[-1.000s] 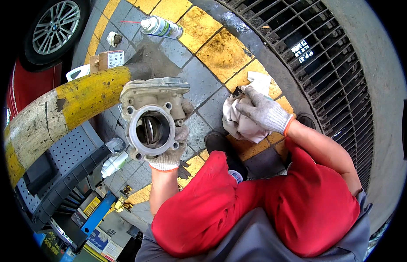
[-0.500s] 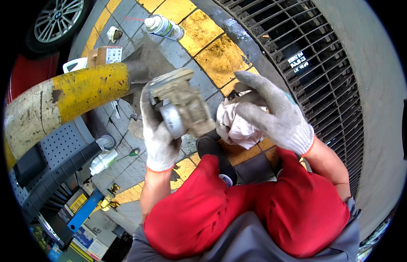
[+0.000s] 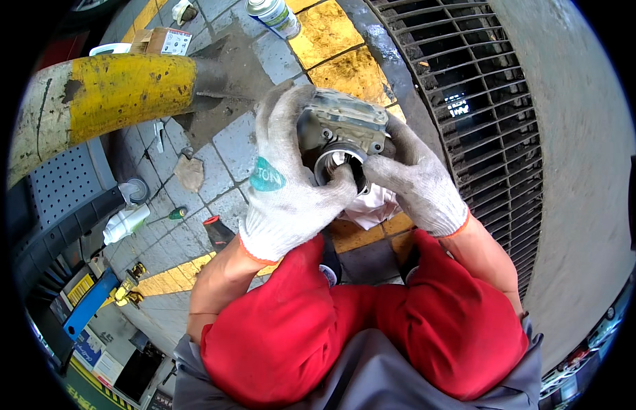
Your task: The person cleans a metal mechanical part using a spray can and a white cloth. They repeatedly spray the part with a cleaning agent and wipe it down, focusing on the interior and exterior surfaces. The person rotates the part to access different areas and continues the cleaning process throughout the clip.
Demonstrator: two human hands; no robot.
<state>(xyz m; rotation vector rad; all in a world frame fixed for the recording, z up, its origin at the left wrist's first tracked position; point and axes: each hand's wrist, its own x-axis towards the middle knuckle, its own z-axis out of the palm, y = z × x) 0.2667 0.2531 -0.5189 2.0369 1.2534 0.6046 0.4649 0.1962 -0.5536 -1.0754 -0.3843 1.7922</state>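
Observation:
Before me a dirty metal brake caliper (image 3: pixel 349 117) is held up between both gloved hands, its round hollow piston (image 3: pixel 325 167) facing me. My left hand (image 3: pixel 280 167) wraps around the caliper's left side, with the thumb at the piston's opening. On the other side, my right hand (image 3: pixel 420 176) grips the casting, its thumb near the right rim of the piston; some of its fingers are hidden behind. Below and behind the caliper, a crumpled pale pink cloth (image 3: pixel 374 209) is partly covered by my hands.
A yellow-and-white curved post (image 3: pixel 133 89) extends from the left. A spray can (image 3: pixel 273 17) stands ahead on the tiles, and a small carton (image 3: pixel 164 41) sits beyond the post. To the right runs a metal floor grate (image 3: pixel 492 130). A white bottle (image 3: pixel 125 224) lies at left.
My left hand has turned the caliper so its piston faces me. My right hand has left the cloth and now grips the caliper too. The view has shifted slightly.

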